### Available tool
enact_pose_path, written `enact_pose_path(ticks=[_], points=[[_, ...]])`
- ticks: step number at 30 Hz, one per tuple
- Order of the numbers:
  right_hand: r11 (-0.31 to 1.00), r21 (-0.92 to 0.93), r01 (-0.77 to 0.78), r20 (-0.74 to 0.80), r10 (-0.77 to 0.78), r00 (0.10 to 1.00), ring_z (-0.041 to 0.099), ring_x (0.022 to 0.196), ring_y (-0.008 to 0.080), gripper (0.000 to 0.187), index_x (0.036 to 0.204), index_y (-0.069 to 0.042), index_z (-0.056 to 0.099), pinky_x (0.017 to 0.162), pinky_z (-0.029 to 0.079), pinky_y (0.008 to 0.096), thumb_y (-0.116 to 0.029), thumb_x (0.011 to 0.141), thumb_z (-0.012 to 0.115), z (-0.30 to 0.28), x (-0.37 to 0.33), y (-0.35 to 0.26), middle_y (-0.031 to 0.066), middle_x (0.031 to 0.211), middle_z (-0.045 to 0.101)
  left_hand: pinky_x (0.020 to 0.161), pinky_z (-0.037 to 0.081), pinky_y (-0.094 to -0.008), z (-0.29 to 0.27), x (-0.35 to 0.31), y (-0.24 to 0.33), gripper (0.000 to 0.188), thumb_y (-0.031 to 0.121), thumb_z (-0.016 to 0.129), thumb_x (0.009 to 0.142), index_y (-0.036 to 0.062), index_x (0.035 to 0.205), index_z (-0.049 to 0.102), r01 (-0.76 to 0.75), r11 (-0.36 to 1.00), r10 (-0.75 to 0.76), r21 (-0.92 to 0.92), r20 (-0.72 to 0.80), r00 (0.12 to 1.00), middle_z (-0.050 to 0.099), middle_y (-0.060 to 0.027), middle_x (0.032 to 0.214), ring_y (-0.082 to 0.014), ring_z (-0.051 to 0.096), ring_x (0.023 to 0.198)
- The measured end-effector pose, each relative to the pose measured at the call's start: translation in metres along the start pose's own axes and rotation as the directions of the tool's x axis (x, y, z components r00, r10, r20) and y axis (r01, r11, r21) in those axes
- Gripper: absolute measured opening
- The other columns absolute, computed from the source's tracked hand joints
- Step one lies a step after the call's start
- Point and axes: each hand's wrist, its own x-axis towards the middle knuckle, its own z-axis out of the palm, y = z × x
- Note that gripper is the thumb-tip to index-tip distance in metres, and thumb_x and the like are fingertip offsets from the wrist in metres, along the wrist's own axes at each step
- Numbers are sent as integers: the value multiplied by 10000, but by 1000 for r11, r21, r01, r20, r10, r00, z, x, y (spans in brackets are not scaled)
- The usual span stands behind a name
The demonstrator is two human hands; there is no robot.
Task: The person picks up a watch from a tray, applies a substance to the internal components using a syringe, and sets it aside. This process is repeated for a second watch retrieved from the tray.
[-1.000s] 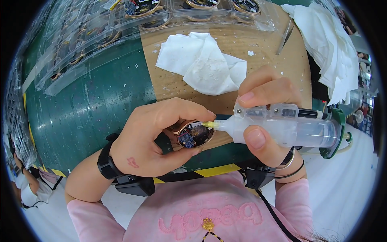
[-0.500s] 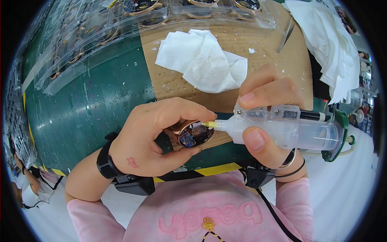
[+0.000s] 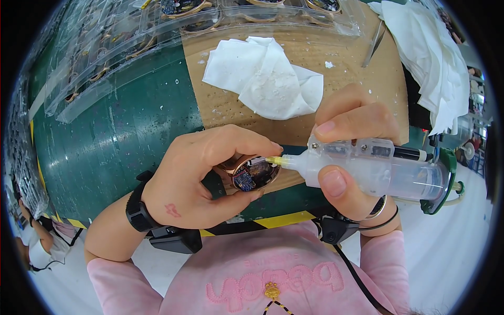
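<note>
My left hand [image 3: 202,176] is closed round the rim of a round, rose-gold watch case [image 3: 255,175], thumb on the near side and forefinger on the far side. The case lies open, and dark parts with a small blue circuit board show inside. My right hand [image 3: 352,157] grips a clear dispensing syringe [image 3: 370,167] filled with whitish fluid, held nearly level. Its yellow needle tip [image 3: 274,160] reaches the upper right part of the case, by my left fingertip. Whether the tip touches the inside I cannot tell.
Beyond my hands, a crumpled white cloth [image 3: 268,79] with white residue lies on a cardboard sheet [image 3: 346,47]. Tweezers [image 3: 374,43] and stacked white cloths [image 3: 428,58] are at the far right. Clear plastic trays [image 3: 126,42] with more watch cases line the far left of the green table [image 3: 115,142].
The syringe has shifted very slightly to the right, its rear end a little lower. The watch case and my left hand stay almost where they were.
</note>
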Motion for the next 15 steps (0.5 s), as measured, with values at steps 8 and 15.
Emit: enact_pose_path(ticks=[8,15], points=[[998,-26,66,20,-65,998,493,700,155,391,968,-93,564,610,394,272,-382,757,721,-3,0,4,110,842,539,706,510,-267,0,0,-3,480,-7,717,682,39,1143,590,-9,1000,9,13,-2,1000,637,-95,980,-208,654,829],[999,-29,37,-1,-37,999,493,708,160,412,959,-90,559,614,395,281,-403,751,729,-2,-1,1,114,841,535,719,511,-272,0,0,-4,499,-10,716,667,40,1146,589,-34,999,34,35,-5,999,637,-97,989,-215,655,846]])
